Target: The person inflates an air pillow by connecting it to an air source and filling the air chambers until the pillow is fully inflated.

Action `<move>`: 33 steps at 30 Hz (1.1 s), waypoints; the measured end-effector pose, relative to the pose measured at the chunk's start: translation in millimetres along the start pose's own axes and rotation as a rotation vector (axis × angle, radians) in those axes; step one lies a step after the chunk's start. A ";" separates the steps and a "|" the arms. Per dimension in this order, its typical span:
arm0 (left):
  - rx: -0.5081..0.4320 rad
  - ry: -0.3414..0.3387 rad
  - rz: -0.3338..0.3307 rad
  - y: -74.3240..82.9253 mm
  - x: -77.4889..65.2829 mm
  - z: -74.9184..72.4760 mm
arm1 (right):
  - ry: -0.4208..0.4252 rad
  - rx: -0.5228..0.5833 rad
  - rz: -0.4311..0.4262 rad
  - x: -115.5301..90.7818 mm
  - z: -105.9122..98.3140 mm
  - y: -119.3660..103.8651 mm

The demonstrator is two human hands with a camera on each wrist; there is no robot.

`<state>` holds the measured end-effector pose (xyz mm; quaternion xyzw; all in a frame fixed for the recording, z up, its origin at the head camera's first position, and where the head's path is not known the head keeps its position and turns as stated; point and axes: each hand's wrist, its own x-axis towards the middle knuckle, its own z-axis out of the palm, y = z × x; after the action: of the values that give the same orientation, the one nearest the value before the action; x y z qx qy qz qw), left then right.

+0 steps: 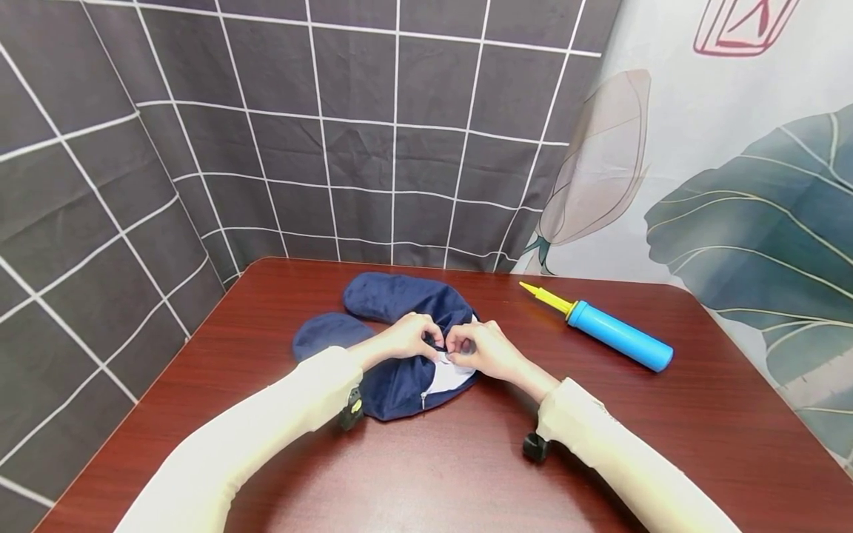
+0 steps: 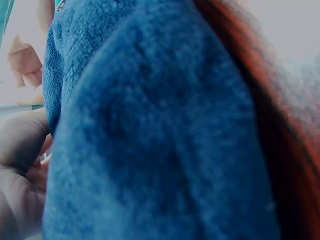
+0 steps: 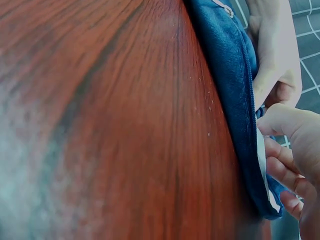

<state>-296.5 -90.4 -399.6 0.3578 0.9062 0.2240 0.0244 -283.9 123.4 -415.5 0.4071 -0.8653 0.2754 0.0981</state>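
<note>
A navy plush U-shaped neck pillow [image 1: 393,292] lies on the table, its two rounded arms toward the left. The zipped side is undone, and a white inner layer [image 1: 448,379] shows in the gap. A zipper pull [image 3: 228,11] hangs at one end of the zip. My left hand [image 1: 408,338] pinches the pillow at the opening. Opposite it, my right hand [image 1: 492,351] pinches the white layer near the opening's edge, fingertips close to the left ones. Blue plush fills most of the left wrist view, hiding part of the left hand [image 2: 22,155].
A blue hand pump [image 1: 620,337] with a yellow nozzle [image 1: 549,297] lies at the right on the brown wooden table [image 1: 426,474]. Behind the table hang a dark gridded cloth [image 1: 360,155] and a leaf-patterned cloth [image 1: 753,222].
</note>
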 end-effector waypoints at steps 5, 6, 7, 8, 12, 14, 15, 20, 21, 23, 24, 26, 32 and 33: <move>0.012 0.005 0.006 -0.3 -0.3 0.3 | -0.037 0.087 0.098 -5.3 -4.7 3.6; 0.014 0.009 0.008 -0.6 -0.5 0.2 | -0.042 0.103 0.115 -6.5 -5.6 4.6; 0.013 0.013 0.010 -0.8 -0.9 0.2 | -0.047 0.118 0.131 -7.6 -6.4 5.7; 0.012 0.016 0.008 -0.8 -1.3 0.1 | -0.052 0.129 0.144 -8.4 -6.8 6.8; 0.002 0.026 0.016 0.2 -2.8 -0.4 | -0.059 0.138 0.166 -10.8 -6.5 10.0; -0.002 0.026 0.018 1.2 -3.1 -0.3 | -0.059 0.136 0.170 -11.4 -6.0 10.6; -0.002 0.026 0.019 1.7 -3.1 -0.2 | -0.059 0.135 0.171 -11.6 -5.8 10.6; 0.010 0.018 0.010 2.7 -2.8 0.8 | -0.060 0.141 0.161 -11.3 -6.2 8.7; 0.014 0.014 0.004 2.7 -2.8 0.8 | -0.059 0.138 0.157 -11.0 -6.2 8.4; 0.011 0.005 -0.010 2.7 -3.0 0.7 | -0.060 0.128 0.162 -10.3 -6.5 6.9; 0.009 0.002 -0.014 2.7 -3.1 0.6 | -0.060 0.118 0.168 -9.9 -6.6 6.2; -0.010 -0.004 -0.023 2.7 -3.6 0.3 | -0.060 0.095 0.184 -9.4 -6.6 4.6; -0.125 0.019 0.049 1.6 -4.5 -0.2 | -0.039 0.038 0.219 -11.0 -7.1 -0.4; -0.142 0.020 0.060 1.4 -4.8 -0.1 | -0.032 0.034 0.218 -11.7 -7.0 -0.9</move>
<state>-292.0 -92.6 -399.5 0.3799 0.8771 0.2921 0.0339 -276.0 134.4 -414.0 0.3164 -0.9012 0.2925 0.0468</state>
